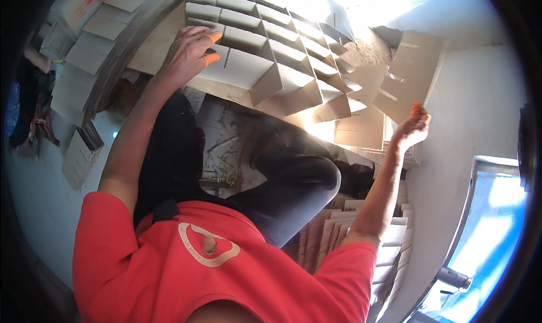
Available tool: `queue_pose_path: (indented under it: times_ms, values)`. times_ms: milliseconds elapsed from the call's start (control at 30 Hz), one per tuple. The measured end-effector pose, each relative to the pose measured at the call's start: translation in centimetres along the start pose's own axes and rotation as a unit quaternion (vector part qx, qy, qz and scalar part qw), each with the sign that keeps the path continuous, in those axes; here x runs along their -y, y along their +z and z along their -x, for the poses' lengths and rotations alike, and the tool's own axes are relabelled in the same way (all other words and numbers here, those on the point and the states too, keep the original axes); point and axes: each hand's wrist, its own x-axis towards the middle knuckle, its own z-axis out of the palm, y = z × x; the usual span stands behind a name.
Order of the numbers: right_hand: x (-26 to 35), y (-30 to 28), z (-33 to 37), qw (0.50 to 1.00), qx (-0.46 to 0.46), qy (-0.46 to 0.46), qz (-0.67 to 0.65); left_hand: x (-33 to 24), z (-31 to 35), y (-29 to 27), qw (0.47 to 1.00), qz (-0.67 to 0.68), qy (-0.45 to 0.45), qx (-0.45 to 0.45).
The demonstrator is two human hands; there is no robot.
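Note:
A grid of interlocking cardboard dividers (262, 69) stands on a board in front of me. At its left end is my left hand (189, 49), orange coverings on thumb and finger, which are spread apart against the nearest panels. My right hand (415, 128), also with orange at the fingertips, is out to the right. Its fingers are closed on the lower corner of a slotted cardboard sheet (411, 69), which is tilted up beside the grid. Whether the left fingertips press on the cardboard, I cannot tell.
More flat cardboard (361, 131) lies under the raised sheet. Stacked cardboard pieces (389, 238) stand by my right elbow. On the left are a row of cardboard sheets (96, 49) and a small slotted bundle (82, 153). A wall (468, 103) bounds the right side.

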Motion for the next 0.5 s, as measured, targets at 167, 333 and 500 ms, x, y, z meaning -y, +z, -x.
queue_pose_path:
  times_ms: [167, 333, 500]
  values:
    - [10.0, 0.9, -0.7, 0.942, 0.227, 0.017, -0.246, 1.1, 0.0, 0.5, 0.993, 0.108, -0.044, 0.012]
    - [19.4, 3.0, 3.0, 0.900, 0.355, -0.022, -0.252, 1.7, 0.3, 1.2, 0.977, 0.202, -0.066, 0.003]
    - [21.4, 6.8, 5.5, 0.879, 0.358, -0.096, -0.302, 1.7, 0.5, 1.4, 0.970, 0.231, -0.071, 0.005]
